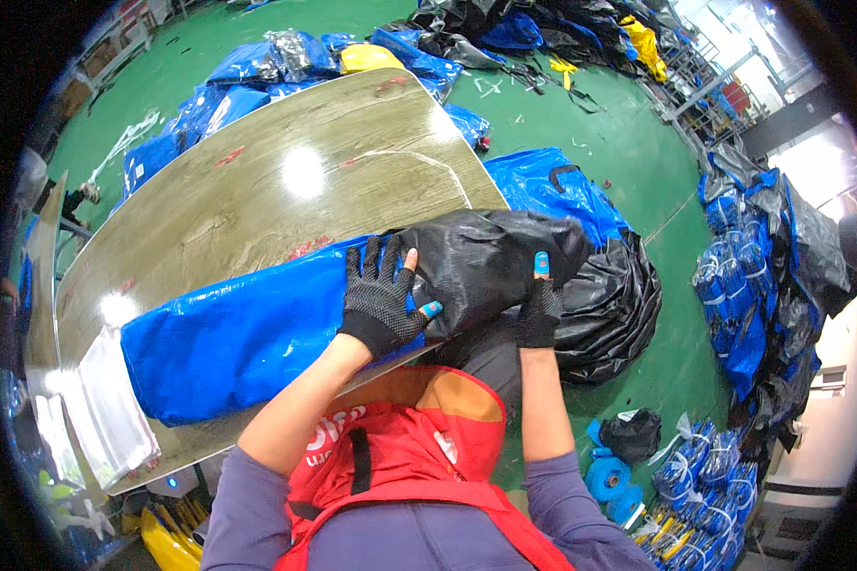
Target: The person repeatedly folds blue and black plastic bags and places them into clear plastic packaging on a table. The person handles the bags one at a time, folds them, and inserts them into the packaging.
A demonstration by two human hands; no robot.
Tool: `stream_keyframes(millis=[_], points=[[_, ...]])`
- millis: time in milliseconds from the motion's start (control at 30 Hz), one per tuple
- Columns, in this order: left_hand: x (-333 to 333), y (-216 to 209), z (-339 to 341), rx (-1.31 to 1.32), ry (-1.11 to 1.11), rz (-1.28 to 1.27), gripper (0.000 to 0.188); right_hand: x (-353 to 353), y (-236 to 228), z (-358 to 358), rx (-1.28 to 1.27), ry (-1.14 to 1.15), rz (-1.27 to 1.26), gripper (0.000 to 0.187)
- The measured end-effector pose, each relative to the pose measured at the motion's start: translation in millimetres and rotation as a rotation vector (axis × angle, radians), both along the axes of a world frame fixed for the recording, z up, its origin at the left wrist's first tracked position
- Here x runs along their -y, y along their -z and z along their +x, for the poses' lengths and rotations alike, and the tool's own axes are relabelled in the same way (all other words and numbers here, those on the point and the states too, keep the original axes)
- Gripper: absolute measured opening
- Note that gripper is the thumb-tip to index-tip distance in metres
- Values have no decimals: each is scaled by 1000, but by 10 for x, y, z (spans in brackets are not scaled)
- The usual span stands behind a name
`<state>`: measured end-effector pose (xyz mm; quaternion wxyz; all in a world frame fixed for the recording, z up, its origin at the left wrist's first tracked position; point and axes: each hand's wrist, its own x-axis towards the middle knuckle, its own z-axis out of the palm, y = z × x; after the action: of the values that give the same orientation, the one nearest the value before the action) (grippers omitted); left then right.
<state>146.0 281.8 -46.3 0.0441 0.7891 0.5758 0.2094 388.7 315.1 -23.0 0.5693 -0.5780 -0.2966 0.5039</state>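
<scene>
A long folded blue and black tarpaulin (248,333) lies along the near edge of the wooden-topped table (286,209), its black end to the right. On the seam between the colours, my left hand (383,295) presses flat, fingers spread, in a dark dotted glove with blue tape on the thumb. My right hand (540,309), gloved the same way, grips the black end near the table's right corner. Its blue-taped thumb lies on top; the other fingers are mostly hidden by the material.
Crumpled black sheeting (609,309) and a blue sheet (562,190) hang or lie right of the table. White sheets (114,409) lie at its left end. Blue bundles (238,86) are heaped beyond it. Tied bundles (700,476) and blue tape rolls (609,481) sit on the floor at right.
</scene>
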Motion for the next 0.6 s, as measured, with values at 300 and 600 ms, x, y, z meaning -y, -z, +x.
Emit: stream_keyframes(millis=[300, 600], points=[[739, -5, -321, 1134, 564, -415, 53, 555, -532, -1697, 1143, -799, 967, 74], [1023, -674, -1267, -178, -109, -108, 59, 423, -409, -1699, 760, -732, 658, 55]])
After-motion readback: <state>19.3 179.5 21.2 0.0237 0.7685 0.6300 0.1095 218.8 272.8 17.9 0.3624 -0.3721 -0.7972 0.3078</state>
